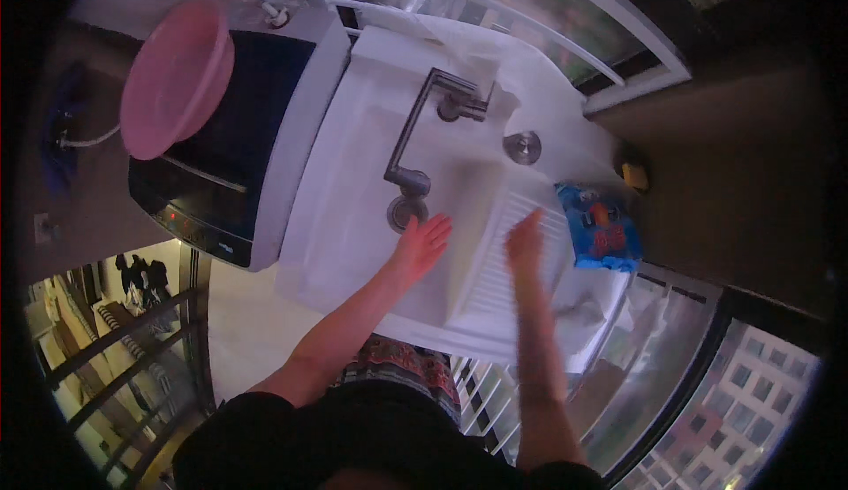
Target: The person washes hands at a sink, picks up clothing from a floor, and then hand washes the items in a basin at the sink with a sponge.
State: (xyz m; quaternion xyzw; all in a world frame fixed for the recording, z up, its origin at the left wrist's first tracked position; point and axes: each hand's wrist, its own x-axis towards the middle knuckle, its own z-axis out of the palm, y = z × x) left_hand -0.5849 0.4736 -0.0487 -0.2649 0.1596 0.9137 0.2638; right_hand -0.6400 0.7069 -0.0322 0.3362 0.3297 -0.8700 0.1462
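My left hand (424, 244) is open above the basin of the white sink (340, 216), its palm showing and its fingers stretched out with nothing in them. Just past its fingertips lies the round metal drain (405, 213), beneath the spout of a grey swivel faucet (410, 136). Over the ribbed washboard (495, 282) at the sink's right side is my right hand (525, 241). Motion smears its fingers, so I cannot make out whether they are closed. Nearest to it on the right, a blue printed plastic packet (601, 229) leans on the sink's right-hand ledge.
Left of the sink, a pink plastic basin (177, 79) rests tilted on a dark-topped washing machine (256, 92). A round metal fitting (523, 147) sits on the sink's back ledge. A small yellow object (634, 177) is by the brown wall. White railings (477, 4) run behind.
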